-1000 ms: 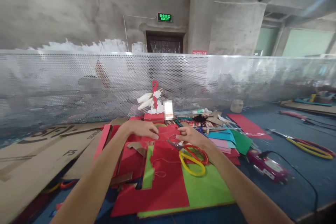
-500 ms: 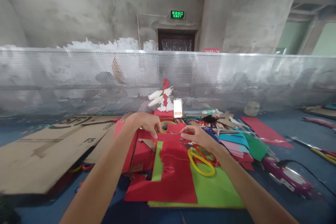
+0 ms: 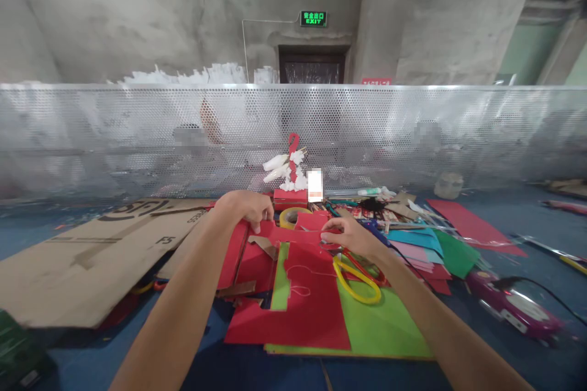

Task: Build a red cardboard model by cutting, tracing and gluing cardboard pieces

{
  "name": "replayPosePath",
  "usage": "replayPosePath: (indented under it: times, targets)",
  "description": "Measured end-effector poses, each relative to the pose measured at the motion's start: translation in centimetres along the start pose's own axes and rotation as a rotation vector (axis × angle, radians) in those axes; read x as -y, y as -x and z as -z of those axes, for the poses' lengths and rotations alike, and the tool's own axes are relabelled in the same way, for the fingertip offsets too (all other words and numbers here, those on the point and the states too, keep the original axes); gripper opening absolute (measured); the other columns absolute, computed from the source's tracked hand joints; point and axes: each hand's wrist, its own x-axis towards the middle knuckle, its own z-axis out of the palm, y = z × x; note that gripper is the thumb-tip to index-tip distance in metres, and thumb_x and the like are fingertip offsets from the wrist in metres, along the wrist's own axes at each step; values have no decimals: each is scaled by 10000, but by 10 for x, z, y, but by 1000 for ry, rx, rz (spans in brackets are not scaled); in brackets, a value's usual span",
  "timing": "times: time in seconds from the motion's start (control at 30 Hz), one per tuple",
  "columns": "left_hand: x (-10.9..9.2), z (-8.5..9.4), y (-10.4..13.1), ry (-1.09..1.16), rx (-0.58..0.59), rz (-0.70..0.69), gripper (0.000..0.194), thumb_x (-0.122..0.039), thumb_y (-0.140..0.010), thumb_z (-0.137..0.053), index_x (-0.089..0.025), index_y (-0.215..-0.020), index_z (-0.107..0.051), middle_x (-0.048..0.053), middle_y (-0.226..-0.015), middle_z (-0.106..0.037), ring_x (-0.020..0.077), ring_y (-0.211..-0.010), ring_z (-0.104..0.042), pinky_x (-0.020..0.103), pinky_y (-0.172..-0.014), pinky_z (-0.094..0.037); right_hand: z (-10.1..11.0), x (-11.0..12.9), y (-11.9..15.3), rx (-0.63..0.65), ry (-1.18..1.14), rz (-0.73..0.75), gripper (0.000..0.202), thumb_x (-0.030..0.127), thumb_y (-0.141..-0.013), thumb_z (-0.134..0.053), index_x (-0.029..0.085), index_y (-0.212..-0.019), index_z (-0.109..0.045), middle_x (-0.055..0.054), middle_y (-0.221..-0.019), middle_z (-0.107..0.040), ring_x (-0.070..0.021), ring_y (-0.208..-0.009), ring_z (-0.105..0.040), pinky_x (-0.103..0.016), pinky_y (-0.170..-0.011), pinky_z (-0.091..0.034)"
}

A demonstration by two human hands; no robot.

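Observation:
A narrow strip of red paper [image 3: 288, 234] stretches between my two hands. Its left end is pinched by my left hand [image 3: 246, 209], thumb against fingers. At the other end, my right hand [image 3: 347, 236] has its thumb and fingertips closed on the strip. Below it lies a larger red sheet [image 3: 316, 317] with a cut-out along its left side, and a loose thread curls on top. A green sheet [image 3: 385, 330] sits under that. Scissors [image 3: 358, 281] with yellow and red handles rest beneath my right wrist. A roll of tape [image 3: 288, 217] stands just behind the strip.
Flat cardboard [image 3: 101, 256] spreads on the left. Coloured paper sheets [image 3: 413, 244], a purple corded device [image 3: 513, 308] and a red sheet [image 3: 472, 226] are to the right. A red stand with white flowers [image 3: 293, 171] is behind, before a perforated metal panel [image 3: 137, 140].
My left hand has moved left, farther from my right hand, and more of the strip and the tape roll shows. The view has shifted slightly.

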Motion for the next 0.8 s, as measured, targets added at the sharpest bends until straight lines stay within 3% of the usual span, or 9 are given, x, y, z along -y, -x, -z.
replayPosePath:
  times: [0.23, 0.5, 0.57, 0.7, 0.8]
  targets:
    - [-6, -2, 2, -64, 3, 46, 683, -58, -581, -729, -261, -1233, -725, 55, -1181, -773, 235, -982, -704, 258, -741, -495, 1, -1, -1, -1, 0, 2, 422, 504, -771, -800, 131, -955, -728, -102, -938, -770, -237, -843, -734, -331, -758, -571]
    - [-7, 0, 6, -65, 1, 56, 683, -64, -562, -663, -273, -1208, -743, 57, -1127, -782, 232, -903, -698, 252, -637, -445, 7, 6, 0, -3, 21, -1, 372, 466, -812, -742, 144, -1000, -750, -104, -948, -775, -241, -921, -719, -330, -781, -546]
    - [-7, 0, 5, -48, -15, 38, 612, -139, -573, -745, -262, -1172, -756, 64, -1104, -781, 238, -902, -690, 257, -652, -440, 9, 8, 1, 4, 16, -4, 389, 476, -815, -736, 149, -1024, -749, -108, -969, -777, -246, -940, -718, -334, -783, -543]
    - [-12, -2, 2, 21, -91, 34, 366, -454, -622, -830, -263, -932, -793, 39, -950, -785, 204, -798, -663, 258, -674, -429, 8, 10, 2, 9, 71, 38, 388, 475, -830, -723, 144, -1029, -757, -103, -980, -778, -234, -922, -710, -322, -786, -525]
    - [-19, -2, 1, 19, -94, 66, 292, -517, -656, -807, -254, -780, -777, 27, -800, -769, 177, -679, -616, 268, -635, -401, 0, 13, 3, -4, 189, 65, 363, 485, -845, -708, 148, -965, -772, -84, -910, -774, -211, -832, -690, -298, -730, -490]
